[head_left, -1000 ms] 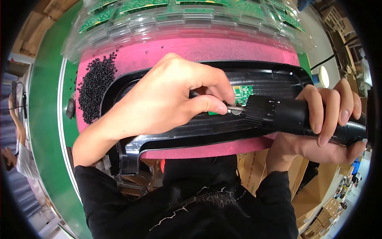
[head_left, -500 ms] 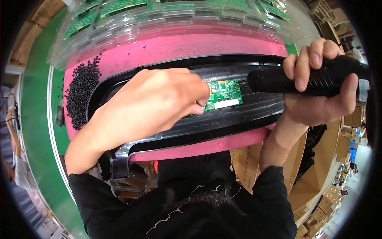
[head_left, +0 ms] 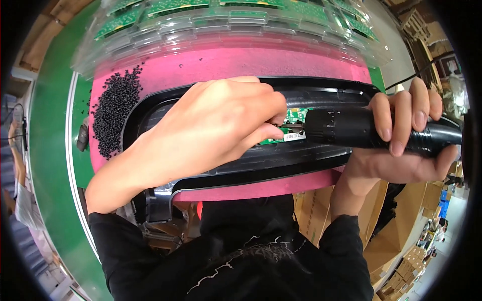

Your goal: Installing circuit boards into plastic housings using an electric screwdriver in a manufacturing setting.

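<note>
An electric screwdriver (head_left: 341,126) with a black body lies in the grip of my right hand (head_left: 386,163), fingers wrapped over the top and thumb below. Its bit points left and meets the pinched fingertips of my left hand (head_left: 221,113). Whatever those fingertips hold is too small and covered to make out. Beneath them, a green circuit board (head_left: 271,141) with a white strip rests inside a long black plastic housing (head_left: 261,173). My left hand and the screwdriver hide much of the board.
A heap of small black screws (head_left: 118,113) lies on the pink mat (head_left: 165,67), left of the housing. Clear plastic trays (head_left: 241,32) of green boards are stacked along the far side. Cardboard boxes (head_left: 321,205) stand below the table edge at the right. A cable (head_left: 422,67) hangs at the far right.
The screwdriver's bit has come to my left fingertips, over the board. My left hand now covers more of the board. In the picture, the housing and mat appear shifted slightly right and down.
</note>
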### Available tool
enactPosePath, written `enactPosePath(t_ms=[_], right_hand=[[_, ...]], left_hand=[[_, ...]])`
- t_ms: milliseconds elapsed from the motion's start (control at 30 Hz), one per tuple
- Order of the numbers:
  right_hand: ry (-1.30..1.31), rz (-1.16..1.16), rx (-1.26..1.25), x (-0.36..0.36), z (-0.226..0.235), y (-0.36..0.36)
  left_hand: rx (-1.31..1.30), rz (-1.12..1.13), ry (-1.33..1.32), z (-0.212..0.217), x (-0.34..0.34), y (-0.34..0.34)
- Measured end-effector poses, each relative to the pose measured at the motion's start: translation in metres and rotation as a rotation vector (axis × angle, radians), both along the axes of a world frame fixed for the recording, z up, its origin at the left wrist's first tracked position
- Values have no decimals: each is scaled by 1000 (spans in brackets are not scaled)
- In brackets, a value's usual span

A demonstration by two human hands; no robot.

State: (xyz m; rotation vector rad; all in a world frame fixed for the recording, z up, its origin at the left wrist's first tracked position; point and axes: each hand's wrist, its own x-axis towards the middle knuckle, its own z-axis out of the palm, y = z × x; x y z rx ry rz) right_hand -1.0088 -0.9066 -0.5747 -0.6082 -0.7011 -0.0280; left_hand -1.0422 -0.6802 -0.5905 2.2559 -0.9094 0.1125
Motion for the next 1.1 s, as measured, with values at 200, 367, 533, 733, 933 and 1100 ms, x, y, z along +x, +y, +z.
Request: enactPosePath(t_ms=[200,367,533,733,933,1100], right_hand=[[30,-83,50,-4,1,0],[33,-83,46,-6,1,0],[47,12,85,-11,0,8],[-24,132,174,-14,-7,25],[-113,94,128,-26,-9,37],[-33,20,33,-31,-1,32]], left_hand=[[-19,16,2,-2,0,1],[-18,5,6,-2,0,0],[-78,-50,37,3,1,1],[-225,-272,339,3,-2,0],[-210,-203,359,13,-9,-2],[-192,-168,297,13,-16,-6]])
